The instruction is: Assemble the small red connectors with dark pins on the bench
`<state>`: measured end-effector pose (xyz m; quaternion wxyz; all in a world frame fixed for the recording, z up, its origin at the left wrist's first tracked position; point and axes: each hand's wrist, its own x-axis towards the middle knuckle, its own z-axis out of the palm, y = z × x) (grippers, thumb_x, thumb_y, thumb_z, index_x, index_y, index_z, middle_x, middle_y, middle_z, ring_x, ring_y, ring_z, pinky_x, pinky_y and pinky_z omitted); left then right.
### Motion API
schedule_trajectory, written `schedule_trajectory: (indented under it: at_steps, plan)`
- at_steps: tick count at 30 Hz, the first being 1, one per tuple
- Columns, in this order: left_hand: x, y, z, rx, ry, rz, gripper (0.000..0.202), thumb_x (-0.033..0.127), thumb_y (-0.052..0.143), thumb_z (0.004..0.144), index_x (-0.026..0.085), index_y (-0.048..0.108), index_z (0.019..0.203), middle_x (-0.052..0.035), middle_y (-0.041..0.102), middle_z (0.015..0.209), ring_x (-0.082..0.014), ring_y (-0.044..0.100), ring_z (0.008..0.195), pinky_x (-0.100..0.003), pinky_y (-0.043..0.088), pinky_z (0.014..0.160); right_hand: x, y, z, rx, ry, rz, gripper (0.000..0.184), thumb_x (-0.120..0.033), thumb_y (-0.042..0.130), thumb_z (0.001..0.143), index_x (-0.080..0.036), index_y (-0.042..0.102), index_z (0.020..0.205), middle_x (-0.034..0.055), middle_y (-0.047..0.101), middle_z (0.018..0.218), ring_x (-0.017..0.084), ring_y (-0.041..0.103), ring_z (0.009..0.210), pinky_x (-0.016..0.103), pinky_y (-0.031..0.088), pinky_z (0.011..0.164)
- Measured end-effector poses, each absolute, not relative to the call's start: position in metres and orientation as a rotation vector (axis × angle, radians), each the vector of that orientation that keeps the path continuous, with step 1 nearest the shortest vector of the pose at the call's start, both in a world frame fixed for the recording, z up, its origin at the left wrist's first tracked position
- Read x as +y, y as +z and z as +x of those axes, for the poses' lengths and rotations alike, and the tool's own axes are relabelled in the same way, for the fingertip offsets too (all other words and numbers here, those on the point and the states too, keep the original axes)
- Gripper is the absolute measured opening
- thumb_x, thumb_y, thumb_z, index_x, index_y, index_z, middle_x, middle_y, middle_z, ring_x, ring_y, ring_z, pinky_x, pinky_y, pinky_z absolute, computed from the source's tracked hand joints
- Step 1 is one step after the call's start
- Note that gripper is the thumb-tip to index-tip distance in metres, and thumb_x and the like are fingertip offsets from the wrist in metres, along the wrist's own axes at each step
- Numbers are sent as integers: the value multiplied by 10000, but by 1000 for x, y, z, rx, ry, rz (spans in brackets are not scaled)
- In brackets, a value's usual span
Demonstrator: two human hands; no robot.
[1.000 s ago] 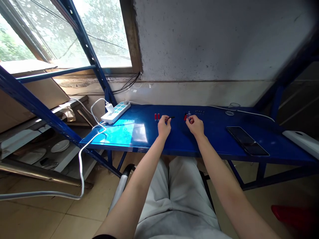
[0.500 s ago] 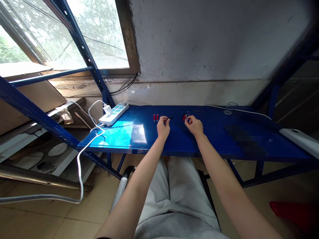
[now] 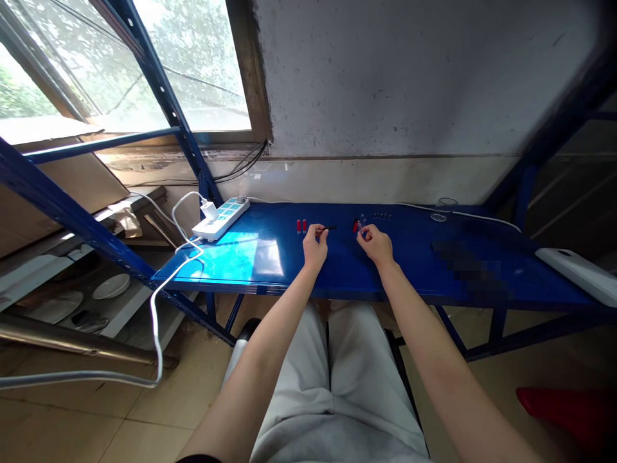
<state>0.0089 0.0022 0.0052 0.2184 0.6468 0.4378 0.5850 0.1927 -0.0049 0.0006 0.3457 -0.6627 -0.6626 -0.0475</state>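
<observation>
My left hand (image 3: 315,245) is closed in a pinch on a thin black stick-like tool (image 3: 330,227), whose tip points right. To its left stand two small red pieces with pale ends (image 3: 301,226), side by side on the blue table. My right hand (image 3: 376,243) pinches a small, pale, clear-looking piece (image 3: 360,227); its exact kind is too small to make out. Just beyond those fingertips lies a small red and black item (image 3: 355,225). Several tiny clear pieces (image 3: 382,217) sit in rows behind my right hand.
A white power strip (image 3: 220,219) with a plugged-in charger lies at the table's left end, its cable hanging over the edge. At the back right is a clear glass (image 3: 443,209). A white device (image 3: 576,275) rests at the right end. Blue metal posts (image 3: 159,83) frame the table (image 3: 289,273).
The view has shifted very slightly. Both hands keep nearly the same place and grip, with no clear movement of the pieces.
</observation>
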Motion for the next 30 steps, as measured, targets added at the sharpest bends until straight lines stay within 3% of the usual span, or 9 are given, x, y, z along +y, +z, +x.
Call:
schedule_trajectory:
  at_steps: [30]
  plan:
    - [-2, 2, 11, 1093, 1613, 1941, 133, 284, 459, 843, 178, 530, 882, -34, 582, 836, -123, 543, 771, -230, 437, 692, -3, -4, 189, -1882, -236, -1687, 168, -316, 384, 807, -198, 503, 801, -6, 512, 540, 121, 478, 489, 205, 244, 461]
